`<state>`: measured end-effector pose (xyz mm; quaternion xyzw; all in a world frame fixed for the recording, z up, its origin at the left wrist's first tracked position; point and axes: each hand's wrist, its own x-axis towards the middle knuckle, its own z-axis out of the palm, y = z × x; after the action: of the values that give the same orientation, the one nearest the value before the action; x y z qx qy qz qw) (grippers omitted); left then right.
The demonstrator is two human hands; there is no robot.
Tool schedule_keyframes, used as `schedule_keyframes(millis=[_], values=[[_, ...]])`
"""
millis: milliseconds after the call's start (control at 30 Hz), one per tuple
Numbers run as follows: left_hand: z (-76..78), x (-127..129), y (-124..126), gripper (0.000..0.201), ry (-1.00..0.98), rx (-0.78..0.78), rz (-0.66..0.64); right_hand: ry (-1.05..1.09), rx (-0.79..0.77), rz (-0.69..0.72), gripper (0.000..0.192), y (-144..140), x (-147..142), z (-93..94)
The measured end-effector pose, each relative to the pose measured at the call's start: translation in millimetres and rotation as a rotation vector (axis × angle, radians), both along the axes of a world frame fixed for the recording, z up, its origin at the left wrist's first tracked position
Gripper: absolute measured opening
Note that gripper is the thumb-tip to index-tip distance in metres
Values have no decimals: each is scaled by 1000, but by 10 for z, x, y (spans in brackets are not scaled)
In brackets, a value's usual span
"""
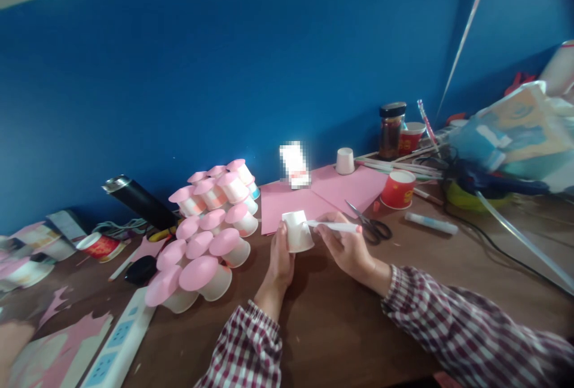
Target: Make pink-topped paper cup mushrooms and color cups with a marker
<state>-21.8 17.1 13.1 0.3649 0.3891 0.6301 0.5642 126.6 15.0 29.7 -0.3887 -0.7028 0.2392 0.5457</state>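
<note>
My left hand (281,261) is wrapped around the side of a white paper cup (296,232), which is upside down above the brown table. Pinched in my right hand (350,247) is a white marker (338,227) with an orange-red end, its tip at the cup's right side; whether it touches cannot be made out. Behind the cup lie pink paper sheets (287,202). Dark-handled scissors (374,228) rest on the table beyond my right hand. To the left stand several paper cups topped with pink paper discs (204,272).
A white power strip (119,340) and pink paper scraps (67,346) lie at left, near another person's blurred arm (15,340). A black flask (139,201) leans behind. At right are a red cup (398,189), a glue stick-like tube (431,223), a jar (391,131) and a black cable (502,247).
</note>
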Motion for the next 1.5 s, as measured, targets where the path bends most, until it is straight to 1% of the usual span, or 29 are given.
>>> schedule_keyframes(millis=[100,167,500,667,933,1333,1500], values=[[-8,1,0,38,59,-1,35,-13,-3,-11,12,3,1,-5],[-16,-1,1,39,65,6,40,-15,2,-12,12,2,0,-3],[-47,-10,23,34,-55,8,1,7,-27,15,11,-19,-7,20],[-35,-2,12,32,-92,9,-9,-3,-9,7,9,-6,-3,19],[-87,-22,33,30,-151,2,2,-37,20,-30,9,18,8,21],[-79,-16,13,33,-72,34,-22,-3,25,-44,8,33,12,18],[-71,-13,3,32,-31,62,-10,22,-11,-20,8,28,9,-1]])
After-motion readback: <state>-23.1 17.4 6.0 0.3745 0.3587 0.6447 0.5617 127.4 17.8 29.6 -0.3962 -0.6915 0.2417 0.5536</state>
